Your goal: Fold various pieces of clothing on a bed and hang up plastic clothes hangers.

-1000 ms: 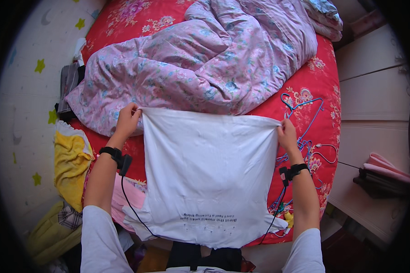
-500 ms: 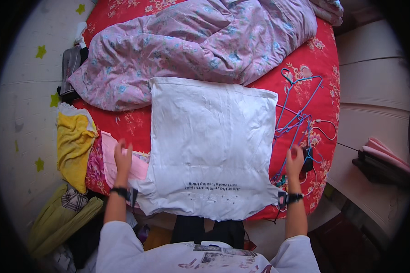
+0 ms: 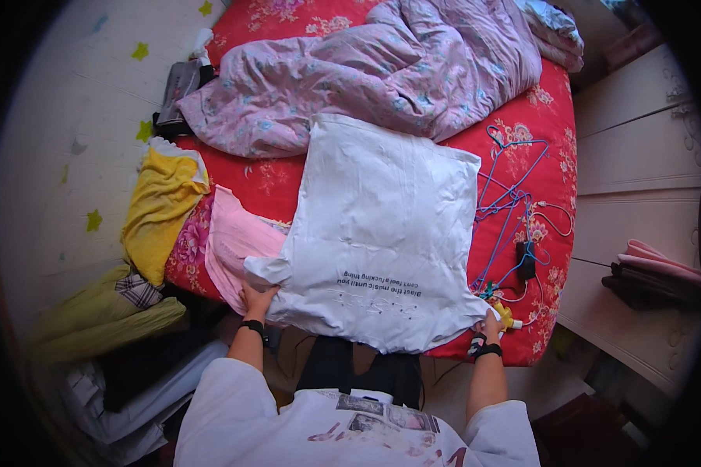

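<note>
- The white shirt point(image 3: 389, 233) is lying flat on the bed point(image 3: 553, 117), reaching its near edge.
- The left hand point(image 3: 258, 302) is touching one sleeve; whether it's pinching, I cannot tell.
- The right hand point(image 3: 488, 325) is pinching the other.
- Hangers point(image 3: 523, 143) are crowding the right side; bare bed is showing left, below the quilt point(image 3: 350, 86).

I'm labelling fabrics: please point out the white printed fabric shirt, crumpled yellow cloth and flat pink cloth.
White printed fabric shirt point(image 3: 389, 214), head view: body's middle.
Crumpled yellow cloth point(image 3: 163, 204), head view: its middle.
Flat pink cloth point(image 3: 237, 237), head view: its uncovered middle.
</note>
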The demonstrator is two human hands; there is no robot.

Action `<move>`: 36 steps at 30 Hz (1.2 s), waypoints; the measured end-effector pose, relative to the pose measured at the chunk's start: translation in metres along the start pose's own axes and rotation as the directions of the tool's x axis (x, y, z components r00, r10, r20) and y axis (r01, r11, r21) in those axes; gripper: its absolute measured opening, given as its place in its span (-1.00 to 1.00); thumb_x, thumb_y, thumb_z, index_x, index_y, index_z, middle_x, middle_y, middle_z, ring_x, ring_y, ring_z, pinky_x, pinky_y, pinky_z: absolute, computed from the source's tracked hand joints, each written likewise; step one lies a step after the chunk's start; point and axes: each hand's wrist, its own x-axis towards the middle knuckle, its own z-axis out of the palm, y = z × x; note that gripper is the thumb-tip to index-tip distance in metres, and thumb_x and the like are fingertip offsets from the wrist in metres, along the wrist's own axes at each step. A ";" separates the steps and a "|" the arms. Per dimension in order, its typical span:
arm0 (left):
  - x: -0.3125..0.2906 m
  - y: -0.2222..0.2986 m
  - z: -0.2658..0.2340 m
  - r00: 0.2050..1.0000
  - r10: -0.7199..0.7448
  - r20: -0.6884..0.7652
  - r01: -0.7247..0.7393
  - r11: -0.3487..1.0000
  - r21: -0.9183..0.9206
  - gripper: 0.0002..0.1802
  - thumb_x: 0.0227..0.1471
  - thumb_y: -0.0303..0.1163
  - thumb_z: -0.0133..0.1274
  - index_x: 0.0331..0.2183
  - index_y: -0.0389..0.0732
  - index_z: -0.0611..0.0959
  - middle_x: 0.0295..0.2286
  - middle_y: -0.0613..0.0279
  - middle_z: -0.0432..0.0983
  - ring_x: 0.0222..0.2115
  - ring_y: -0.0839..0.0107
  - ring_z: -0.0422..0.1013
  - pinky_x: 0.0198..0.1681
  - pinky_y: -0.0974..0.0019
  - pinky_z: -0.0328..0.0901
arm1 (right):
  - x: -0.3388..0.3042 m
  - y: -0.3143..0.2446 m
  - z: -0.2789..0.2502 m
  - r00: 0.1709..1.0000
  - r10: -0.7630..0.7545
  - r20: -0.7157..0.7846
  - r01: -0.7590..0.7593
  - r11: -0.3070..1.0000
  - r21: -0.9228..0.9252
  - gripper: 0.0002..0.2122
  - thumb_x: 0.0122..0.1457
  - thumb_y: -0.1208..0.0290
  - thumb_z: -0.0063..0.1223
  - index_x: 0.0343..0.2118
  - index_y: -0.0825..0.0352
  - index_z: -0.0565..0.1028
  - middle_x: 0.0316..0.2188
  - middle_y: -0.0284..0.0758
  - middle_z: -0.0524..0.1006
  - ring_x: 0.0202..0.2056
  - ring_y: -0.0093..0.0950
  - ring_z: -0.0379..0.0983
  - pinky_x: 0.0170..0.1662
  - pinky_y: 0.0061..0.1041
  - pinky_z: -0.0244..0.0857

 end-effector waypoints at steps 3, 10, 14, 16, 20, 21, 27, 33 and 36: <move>0.032 0.001 0.018 0.996 0.088 -0.010 -0.088 0.996 0.026 -0.16 -0.27 -0.30 0.34 0.04 -0.31 0.29 -0.12 0.04 0.39 -0.19 0.22 0.40 -0.14 0.28 0.32 | 0.056 0.005 -0.012 0.992 -0.068 0.108 0.048 0.983 0.178 -0.55 0.01 0.45 0.16 -0.05 0.18 0.23 -0.31 -0.31 0.47 -0.35 -0.33 0.47 -0.43 -0.32 0.42; 0.035 -0.008 -0.036 0.985 0.159 -0.067 -0.138 0.957 0.255 0.14 -0.47 -0.07 0.41 0.14 -0.20 0.21 -0.05 -0.02 0.37 -0.02 0.05 0.31 0.08 0.11 0.17 | -0.031 -0.006 -0.051 0.961 -0.170 0.220 0.110 0.959 0.260 -0.64 0.04 0.44 0.14 -0.06 0.33 0.42 -0.24 -0.28 0.52 -0.35 -0.38 0.50 -0.39 -0.47 0.39; 0.062 -0.012 -0.035 0.972 0.151 0.182 -0.127 0.983 -0.134 -0.09 -0.38 -0.06 0.33 0.05 -0.07 0.34 -0.04 0.04 0.38 -0.04 0.10 0.33 0.09 -0.06 0.07 | -0.091 -0.021 -0.024 0.863 -0.485 0.143 0.470 0.873 0.130 -0.70 0.06 0.53 0.10 -0.10 0.39 0.43 -0.26 -0.29 0.51 -0.27 -0.46 0.45 -0.20 -0.51 0.35; 0.058 0.013 -0.025 0.979 0.095 0.183 -0.087 0.995 -0.050 -0.27 -0.32 -0.09 0.29 -0.04 -0.06 0.47 -0.03 0.06 0.37 -0.06 0.13 0.35 0.04 -0.07 0.10 | -0.119 -0.017 -0.004 0.632 -0.763 0.136 0.775 0.619 -0.127 -0.80 -0.02 0.47 0.17 -0.31 0.37 0.47 -0.35 -0.32 0.48 -0.36 -0.51 0.37 -0.26 -0.52 0.29; 0.066 -0.019 -0.053 0.980 0.181 0.081 -0.190 0.975 0.111 -0.72 -0.23 -0.14 0.15 -0.60 -0.17 0.60 -0.41 0.15 0.55 -0.36 0.19 0.45 -0.31 0.16 0.18 | -0.239 -0.002 0.043 0.001 -0.699 0.715 0.989 -0.102 -0.102 -0.72 -0.13 0.34 0.25 -0.31 0.23 0.49 -0.30 -0.30 0.54 -0.22 -0.30 0.46 -0.17 -0.41 0.30; 0.059 -0.016 -0.050 0.971 0.224 0.077 -0.230 0.970 0.083 -0.72 -0.23 -0.14 0.14 -0.59 -0.18 0.59 -0.49 0.14 0.54 -0.40 0.18 0.45 -0.30 0.15 0.18 | -0.255 -0.003 0.041 -0.054 -0.621 0.782 0.981 -0.178 -0.074 -0.73 -0.11 0.35 0.23 -0.31 0.28 0.50 -0.33 -0.26 0.55 -0.24 -0.30 0.48 -0.17 -0.39 0.32; -0.004 0.051 -0.079 0.939 0.295 0.178 -0.268 0.950 -0.157 -0.84 -0.12 -0.36 0.05 -0.50 -0.26 0.53 -0.60 0.06 0.48 -0.44 0.16 0.45 -0.27 0.13 0.22 | -0.228 0.027 0.009 0.208 -0.574 0.792 0.975 0.189 -0.120 -0.75 -0.09 0.45 0.20 -0.31 0.40 0.51 -0.35 -0.18 0.55 -0.25 -0.32 0.51 -0.15 -0.42 0.36; -0.125 0.109 -0.023 0.639 0.603 0.477 -0.330 0.775 -0.539 -0.42 -0.05 -0.37 0.13 0.01 -0.28 0.33 -0.02 -0.15 0.24 0.04 0.07 0.22 -0.01 0.22 0.25 | -0.169 0.052 -0.033 0.387 -0.552 0.738 0.908 0.365 -0.204 -0.78 -0.04 0.47 0.16 -0.31 0.42 0.49 -0.41 -0.24 0.55 -0.33 -0.48 0.52 -0.23 -0.54 0.38; -0.184 0.172 -0.029 0.390 0.780 0.489 -0.685 0.601 -0.412 -0.38 -0.03 -0.37 0.12 0.07 -0.26 0.30 0.06 -0.14 0.18 0.13 0.03 0.12 0.13 0.20 0.11 | -0.150 0.060 -0.044 0.423 -0.540 0.728 0.903 0.318 -0.289 -0.79 -0.03 0.46 0.16 -0.31 0.42 0.49 -0.43 -0.24 0.56 -0.34 -0.47 0.52 -0.24 -0.53 0.38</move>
